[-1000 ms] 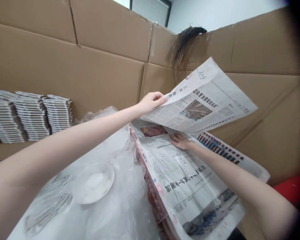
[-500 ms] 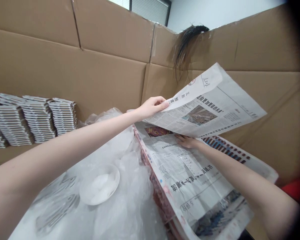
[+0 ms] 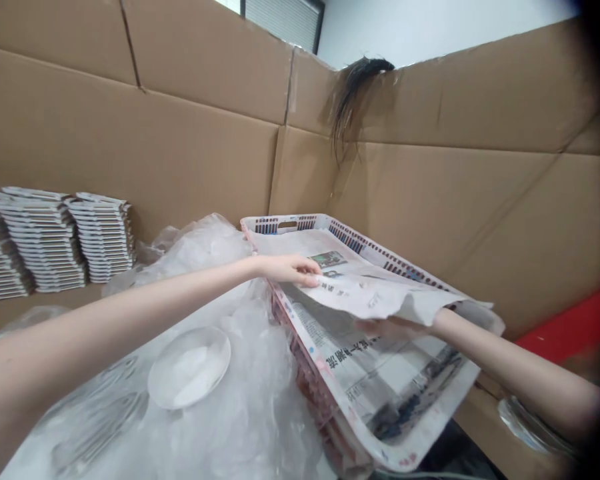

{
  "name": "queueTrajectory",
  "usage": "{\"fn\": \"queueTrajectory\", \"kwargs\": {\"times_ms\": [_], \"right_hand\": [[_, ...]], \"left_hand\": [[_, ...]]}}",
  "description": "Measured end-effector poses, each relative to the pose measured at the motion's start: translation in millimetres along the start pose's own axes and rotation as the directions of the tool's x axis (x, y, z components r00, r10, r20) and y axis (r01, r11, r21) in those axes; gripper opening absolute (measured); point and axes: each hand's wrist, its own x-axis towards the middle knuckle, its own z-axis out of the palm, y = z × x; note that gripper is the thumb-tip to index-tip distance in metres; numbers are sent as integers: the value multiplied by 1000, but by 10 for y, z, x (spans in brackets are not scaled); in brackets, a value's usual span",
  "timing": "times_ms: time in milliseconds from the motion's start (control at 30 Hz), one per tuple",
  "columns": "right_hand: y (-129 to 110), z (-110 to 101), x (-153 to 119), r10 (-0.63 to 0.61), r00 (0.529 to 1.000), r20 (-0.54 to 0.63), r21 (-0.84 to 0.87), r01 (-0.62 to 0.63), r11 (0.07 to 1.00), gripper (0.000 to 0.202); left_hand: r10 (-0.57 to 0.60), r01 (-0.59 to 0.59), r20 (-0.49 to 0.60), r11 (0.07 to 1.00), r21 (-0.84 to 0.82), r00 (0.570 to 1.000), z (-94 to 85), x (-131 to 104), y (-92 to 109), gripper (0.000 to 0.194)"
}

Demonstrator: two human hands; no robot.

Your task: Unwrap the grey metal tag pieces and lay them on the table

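My left hand (image 3: 293,269) pinches the edge of a newspaper sheet (image 3: 353,301) between thumb and fingers. That sheet is folded over and slopes across a white plastic basket (image 3: 307,339) with slotted sides and reddish stains. Under the sheet's raised edge reaches my right hand (image 3: 393,328), its fingers partly covered and blurred, so its grip cannot be made out. It is close above another newspaper (image 3: 353,383) lining the inside of the basket.
Left of the basket, clear plastic sheeting (image 3: 250,400) surrounds a white plate (image 3: 161,393) with white material on it. Stacks of folded, layered pieces (image 3: 105,233) stand further left. Cardboard walls (image 3: 205,120) enclose the area; dark hair (image 3: 353,93) hangs over one. Something red (image 3: 575,327) lies right.
The upper newspaper sheet has come down from its raised position onto the basket. Both hands moved lower, and the right hand is now under the sheet. The view has shifted slightly right.
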Motion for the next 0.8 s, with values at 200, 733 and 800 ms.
{"fn": "queueTrajectory", "kwargs": {"times_ms": [200, 733, 800], "right_hand": [[-845, -630, -762, 77, 849, 522, 128, -167, 978, 48], [-151, 428, -34, 290, 870, 398, -100, -274, 957, 110], [-121, 504, -43, 272, 884, 381, -119, -244, 962, 109]], "left_hand": [[-282, 285, 125, 959, -9, 951, 158, 74, 9, 40], [-132, 164, -114, 922, 351, 985, 194, -278, 289, 35], [-59, 135, -208, 918, 373, 976, 95, -623, 407, 36]]}}
